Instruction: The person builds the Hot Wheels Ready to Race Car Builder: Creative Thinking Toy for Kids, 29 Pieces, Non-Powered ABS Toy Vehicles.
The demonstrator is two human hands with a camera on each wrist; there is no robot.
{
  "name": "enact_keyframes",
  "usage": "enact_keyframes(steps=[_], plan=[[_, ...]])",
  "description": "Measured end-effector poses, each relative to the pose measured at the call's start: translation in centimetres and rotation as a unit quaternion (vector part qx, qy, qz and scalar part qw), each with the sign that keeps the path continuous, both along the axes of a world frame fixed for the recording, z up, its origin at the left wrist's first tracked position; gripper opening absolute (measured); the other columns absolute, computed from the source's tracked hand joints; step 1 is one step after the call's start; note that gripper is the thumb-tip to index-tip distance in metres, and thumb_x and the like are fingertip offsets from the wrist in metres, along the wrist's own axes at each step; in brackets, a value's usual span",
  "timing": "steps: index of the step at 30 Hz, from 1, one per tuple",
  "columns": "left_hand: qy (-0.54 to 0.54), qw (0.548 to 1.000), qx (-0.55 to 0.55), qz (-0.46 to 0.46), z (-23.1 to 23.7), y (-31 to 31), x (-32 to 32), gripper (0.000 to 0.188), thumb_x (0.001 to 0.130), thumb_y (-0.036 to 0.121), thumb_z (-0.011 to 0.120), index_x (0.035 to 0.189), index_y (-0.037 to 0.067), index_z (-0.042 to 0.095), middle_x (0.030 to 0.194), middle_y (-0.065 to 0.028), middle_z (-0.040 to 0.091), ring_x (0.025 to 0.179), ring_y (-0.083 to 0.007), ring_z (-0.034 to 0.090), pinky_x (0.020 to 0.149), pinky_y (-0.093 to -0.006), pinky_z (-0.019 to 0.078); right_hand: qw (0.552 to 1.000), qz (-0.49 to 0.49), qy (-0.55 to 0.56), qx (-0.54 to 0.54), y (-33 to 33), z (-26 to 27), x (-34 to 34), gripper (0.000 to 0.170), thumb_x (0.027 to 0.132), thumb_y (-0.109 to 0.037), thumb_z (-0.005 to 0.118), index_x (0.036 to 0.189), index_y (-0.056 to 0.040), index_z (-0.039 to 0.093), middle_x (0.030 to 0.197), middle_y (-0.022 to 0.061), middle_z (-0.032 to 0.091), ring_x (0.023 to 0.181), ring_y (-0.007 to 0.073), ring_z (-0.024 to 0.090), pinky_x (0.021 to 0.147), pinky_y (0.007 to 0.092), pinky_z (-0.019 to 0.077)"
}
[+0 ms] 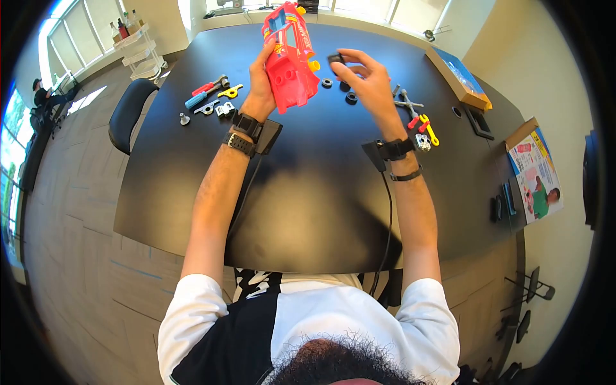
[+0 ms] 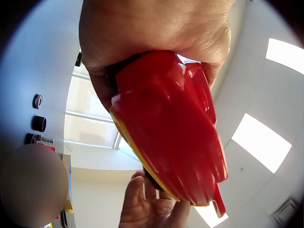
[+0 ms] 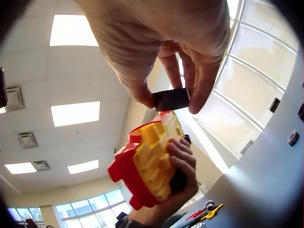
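Note:
A red toy truck body [image 1: 292,70] with a yellow underside [image 3: 154,156] is held up above the table by my left hand [image 1: 260,86], whose fingers wrap around its side. In the left wrist view the red shell [image 2: 166,123] fills the middle, under the left palm [image 2: 156,28]. To the right of the truck, my right hand [image 1: 369,80] pinches a small black wheel [image 3: 172,99] between thumb and fingers, apart from the truck. Several black wheels [image 1: 351,98] lie on the table below the right hand.
On the dark table [image 1: 308,212], toy tools [image 1: 206,91] and small parts lie left of the truck. A cross-shaped wrench [image 1: 409,102] and yellow wrench [image 1: 430,130] lie right. Boxes [image 1: 459,77] stand along the right edge. A black chair [image 1: 131,115] is at left.

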State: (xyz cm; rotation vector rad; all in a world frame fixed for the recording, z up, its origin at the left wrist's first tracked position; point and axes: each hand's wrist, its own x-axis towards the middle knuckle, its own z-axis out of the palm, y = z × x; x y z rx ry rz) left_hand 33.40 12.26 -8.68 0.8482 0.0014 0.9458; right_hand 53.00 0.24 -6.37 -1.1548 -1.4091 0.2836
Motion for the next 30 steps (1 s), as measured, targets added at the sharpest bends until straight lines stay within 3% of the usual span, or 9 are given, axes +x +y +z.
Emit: enact_keyframes(steps=[4,6,12,14,16,18,19,23,30], plan=[[0.007,1.000,0.011,0.023,-1.1,0.3,0.4,0.059,0.101,0.048,0.062,0.138,0.002,0.054,0.123,-0.0169,0.071,0.105,-0.0268,0.074,0.088,-0.0430,0.0639,0.998,-0.020,-0.039,-0.039,-0.8,0.3,-2.8,0.049,0.089,-0.034,0.087,0.120,0.0018,0.075,0.100,0.0114,0.078,0.080,0.0168,0.076,0.066,0.0277,0.0586],[-0.001,1.000,0.003,0.005,-0.9,0.4,0.4,0.056,0.102,0.045,0.064,0.137,0.003,0.053,0.123,-0.0155,0.070,0.104,-0.0250,0.074,0.088,-0.0406,0.0628,1.000,-0.010,-0.024,0.005,0.0,-1.1,-2.9,0.048,0.089,-0.035,0.086,0.120,0.0012,0.076,0.101,0.0116,0.078,0.078,0.0156,0.076,0.063,0.0272,0.0584],[0.009,1.000,0.008,-0.002,-0.9,1.0,-0.4,0.056,0.101,0.046,0.063,0.134,0.002,0.056,0.117,-0.0151,0.073,0.100,-0.0240,0.075,0.087,-0.0387,0.0640,0.998,-0.062,-0.021,-0.024,-1.1,-1.7,-2.3,0.054,0.098,-0.046,0.076,0.084,0.0061,0.077,0.067,0.0077,0.072,0.059,0.0135,0.070,0.056,0.0250,0.0559],[0.005,1.000,0.003,0.012,-0.5,0.9,-0.8,0.056,0.101,0.046,0.063,0.135,0.002,0.056,0.118,-0.0149,0.072,0.101,-0.0237,0.075,0.087,-0.0388,0.0640,0.989,-0.048,0.025,-0.136,-1.2,-1.4,-0.1,0.062,0.101,-0.048,0.070,0.072,0.0059,0.074,0.055,0.0059,0.065,0.053,0.0127,0.067,0.054,0.0244,0.0539],[0.003,1.000,-0.002,0.025,-0.3,0.9,-1.2,0.057,0.101,0.046,0.064,0.135,0.002,0.055,0.118,-0.0146,0.072,0.101,-0.0234,0.075,0.086,-0.0389,0.0639,0.988,-0.089,-0.016,-0.129,0.1,-2.8,2.1,0.058,0.103,-0.045,0.066,0.076,0.0051,0.075,0.059,0.0061,0.067,0.055,0.0109,0.067,0.051,0.0240,0.0522],[-0.010,0.999,0.006,0.034,-0.1,1.1,-1.5,0.057,0.100,0.046,0.064,0.136,0.002,0.055,0.119,-0.0142,0.072,0.101,-0.0232,0.074,0.086,-0.0390,0.0638,0.981,-0.150,-0.057,-0.105,2.4,-4.8,4.8,0.049,0.100,-0.040,0.068,0.078,0.0029,0.076,0.064,0.0108,0.071,0.058,0.0157,0.070,0.056,0.0289,0.0551],[-0.011,0.999,0.007,0.037,-0.1,1.3,-1.6,0.057,0.100,0.046,0.064,0.136,0.002,0.055,0.119,-0.0142,0.072,0.101,-0.0232,0.074,0.086,-0.0390,0.0638,0.958,-0.200,-0.169,-0.118,4.2,-6.6,7.3,0.034,0.095,-0.031,0.070,0.086,0.0014,0.077,0.076,0.0157,0.075,0.069,0.0263,0.075,0.068,0.0375,0.0594],[-0.016,0.999,-0.011,0.037,-0.5,2.1,-1.6,0.058,0.100,0.046,0.065,0.137,0.002,0.054,0.120,-0.0143,0.071,0.101,-0.0238,0.074,0.086,-0.0390,0.0638,0.892,-0.271,-0.339,-0.128,7.5,-12.4,10.5,0.023,0.089,-0.022,0.072,0.099,-0.0028,0.078,0.090,0.0184,0.076,0.090,0.0388,0.073,0.084,0.0473,0.0586],[-0.037,0.999,-0.035,0.010,-0.7,2.7,-1.7,0.059,0.101,0.045,0.065,0.138,0.001,0.053,0.121,-0.0166,0.071,0.103,-0.0253,0.074,0.088,-0.0405,0.0633,0.870,-0.255,-0.342,-0.246,8.8,-14.5,11.5,0.021,0.085,-0.020,0.078,0.099,-0.0041,0.079,0.096,0.0191,0.077,0.092,0.0393,0.074,0.087,0.0474,0.0589]])
